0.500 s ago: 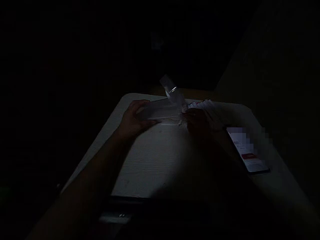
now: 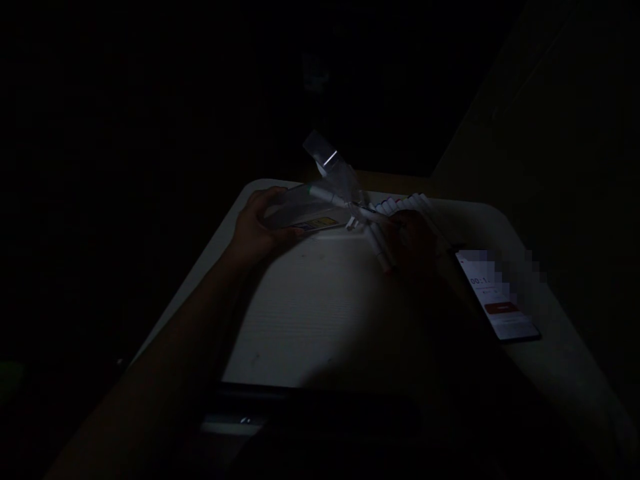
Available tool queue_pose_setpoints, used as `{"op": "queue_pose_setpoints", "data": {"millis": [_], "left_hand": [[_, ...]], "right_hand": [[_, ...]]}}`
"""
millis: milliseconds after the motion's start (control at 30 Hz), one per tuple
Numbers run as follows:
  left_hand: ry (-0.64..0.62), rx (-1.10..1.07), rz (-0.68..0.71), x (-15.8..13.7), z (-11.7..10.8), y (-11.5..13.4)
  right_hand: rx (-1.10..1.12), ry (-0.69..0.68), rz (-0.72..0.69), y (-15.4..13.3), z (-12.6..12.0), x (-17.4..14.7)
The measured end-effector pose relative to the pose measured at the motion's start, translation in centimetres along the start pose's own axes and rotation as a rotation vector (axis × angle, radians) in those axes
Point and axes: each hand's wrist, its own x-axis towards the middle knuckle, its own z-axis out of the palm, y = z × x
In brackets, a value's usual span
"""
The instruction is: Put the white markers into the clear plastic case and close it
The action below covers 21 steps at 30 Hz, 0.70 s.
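Observation:
Around the near-left end of a clear plastic box [image 2: 290,210], my left hand [image 2: 254,225] is closed, thumb low and fingers over the far side. The box lies on its side, tilted, with its clear flap [image 2: 323,150] sticking up and a yellow label [image 2: 323,223] on its lower side. A white marker [image 2: 325,195] with a green end lies at the box's opening. My right hand [image 2: 414,237], in deep shadow, grips another white marker [image 2: 376,216] pointing at that opening. Below it, a marker with an orange end [image 2: 380,250] lies on the table.
Several white markers [image 2: 407,202] lie side by side beyond my right hand. A lit phone [image 2: 503,300] rests at the right of the pale table [image 2: 300,307]. A dark bar-like object [image 2: 320,403] runs along the near edge. The surroundings are very dark.
The box has tilted and its flap has shifted up and left. My right hand has moved slightly right, and the markers at the opening now show clearly.

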Motion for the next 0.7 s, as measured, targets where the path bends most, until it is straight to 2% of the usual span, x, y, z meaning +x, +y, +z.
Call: {"op": "queue_pose_setpoints", "data": {"millis": [100, 200, 333, 433, 700], "left_hand": [[0.020, -0.071, -0.058, 0.1, -0.1, 0.2], [0.051, -0.200, -0.130, 0.2, 0.1, 0.1], [0.082, -0.411, -0.244, 0.3, 0.6, -0.4], [0.011, -0.505, -0.280, 0.0, 1.2, -0.6], [-0.254, -0.489, -0.167, -0.8, 2.7, -0.2]], "right_hand": [[-0.174, -0.130, 0.047, 0.1, -0.1, 0.3], [-0.368, -0.297, 0.172, -0.3, -0.6, 0.6], [-0.509, -0.352, 0.347, -1.0, -1.5, 1.0], [-0.564, -0.392, 0.419, -1.5, -1.8, 1.2], [-0.646, -0.491, 0.476, -1.8, -1.8, 1.4]]}}
